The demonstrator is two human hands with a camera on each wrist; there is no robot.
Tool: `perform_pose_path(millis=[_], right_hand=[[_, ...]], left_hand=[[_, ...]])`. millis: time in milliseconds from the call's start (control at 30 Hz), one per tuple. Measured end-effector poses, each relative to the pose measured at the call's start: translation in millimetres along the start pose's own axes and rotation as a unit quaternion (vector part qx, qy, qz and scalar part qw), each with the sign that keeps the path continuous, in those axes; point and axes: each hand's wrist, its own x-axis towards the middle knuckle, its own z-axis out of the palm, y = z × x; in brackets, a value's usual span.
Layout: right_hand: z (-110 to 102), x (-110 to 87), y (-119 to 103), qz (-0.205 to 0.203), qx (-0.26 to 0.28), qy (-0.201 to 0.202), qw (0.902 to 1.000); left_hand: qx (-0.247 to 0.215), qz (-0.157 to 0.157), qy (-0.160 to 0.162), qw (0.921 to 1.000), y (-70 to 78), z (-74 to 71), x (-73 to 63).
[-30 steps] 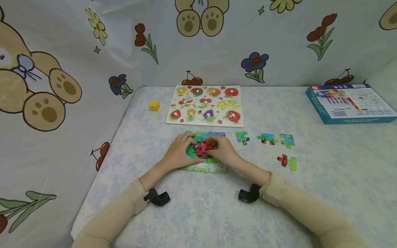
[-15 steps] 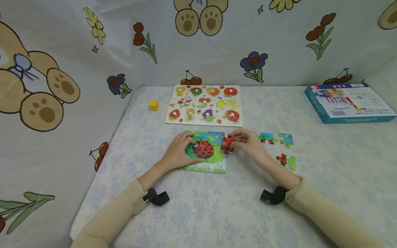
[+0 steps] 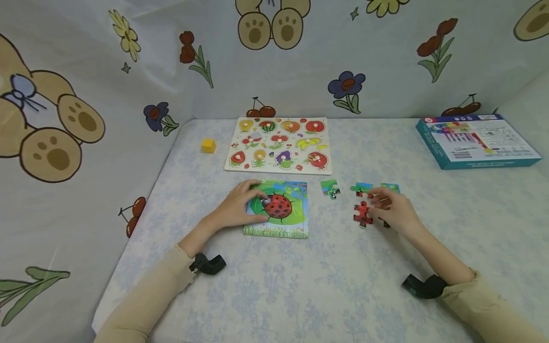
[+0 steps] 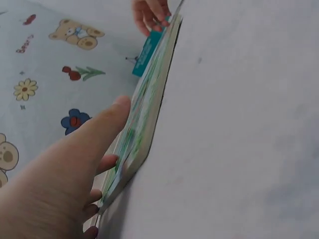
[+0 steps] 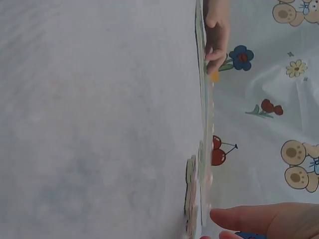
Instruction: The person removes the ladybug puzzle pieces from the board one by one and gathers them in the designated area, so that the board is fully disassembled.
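My left hand point(image 3: 233, 207) rests at the left side of a ladybug puzzle board point(image 3: 298, 224), thumb and fingers spread over its edge. In the left wrist view the thumb lies along the rim. My right hand point(image 3: 394, 209) is out to the right, fingertips beside a red black-spotted puzzle piece point(image 3: 363, 214). That piece lies flat on the table; the right wrist view shows the thumb slightly above the pieces. A green-blue piece point(image 3: 330, 188) sits just right of the board. Two more, one blue-green point(image 3: 362, 187) and one at the back point(image 3: 391, 186), are near the hand, which partly hides another.
A wooden fruit knob puzzle point(image 3: 279, 147) lies behind the ladybug board. A yellow cube point(image 3: 208, 146) stands to its left. A teal-edged flat box point(image 3: 478, 143) occupies the back right. A printed cloth point(image 3: 300, 62) hangs behind the table.
My right hand lifted the red spotted puzzle piece off the board, carried it right and laid it among the loose pieces. The left hand stayed on the board.
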Motion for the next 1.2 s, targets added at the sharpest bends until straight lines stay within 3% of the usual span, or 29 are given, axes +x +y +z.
perform_pose_path(millis=[167,267,433,567,733,833,1000,1200], right_hand=[[14.4,12.8,-21.7,-0.025,0.015,-0.001,0.9996],[38.0,26.2,-44.9,-0.061,0.050,-0.034,0.9963],[83.4,43.1,-85.9,-0.116,0.095,-0.109,0.9826],[110.5,53.5,-108.7,-0.148,0.082,-0.141,0.9755],[130.0,64.9,-126.4,-0.186,0.047,-0.160,0.9685],[135.4,70.3,-132.5,-0.179,0.048,-0.159,0.9697],[141.9,78.9,-135.5,-0.123,0.114,-0.142,0.9755],[135.7,82.4,-130.7,-0.067,0.209,-0.112,0.9692]], left_hand=[[-0.009,0.001,-0.023,0.9997,-11.3,-10.0,-2.2],[-0.011,0.001,-0.025,0.9996,-14.9,-12.1,-3.7],[-0.021,0.009,-0.024,0.9994,-15.1,-12.4,-5.5],[-0.021,0.012,-0.024,0.9994,-15.0,-11.8,-5.0],[-0.014,0.012,-0.022,0.9996,-17.1,-11.9,-4.2],[-0.012,0.011,-0.023,0.9996,-17.9,-11.3,-3.5],[-0.019,0.014,-0.021,0.9995,-18.0,-11.3,-4.0],[-0.017,0.010,-0.025,0.9995,-16.5,-12.8,-4.1]])
